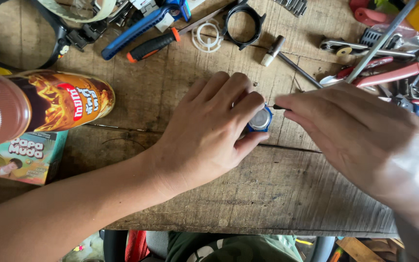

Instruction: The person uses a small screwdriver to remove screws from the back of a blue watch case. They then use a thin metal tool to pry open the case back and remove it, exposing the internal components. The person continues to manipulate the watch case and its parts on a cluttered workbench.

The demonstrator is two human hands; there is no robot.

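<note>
My left hand (209, 126) lies palm down on the wooden workbench (248, 189), its thumb and fingers closed around a small blue watch case (260, 119) with a round metal back. My right hand (345, 123) comes in from the right and pinches a thin dark tool (278, 106). The tool's tip rests at the upper right edge of the watch case. Most of the case is hidden under my left fingers.
A brown drink can (59, 99) lies on its side at the left above a small teal box (27, 155). Screwdrivers (151, 46), a small hammer (273, 50), a black watch bezel (243, 24), a white plastic ring (207, 38) and red-handled pliers (389, 75) crowd the bench's far side.
</note>
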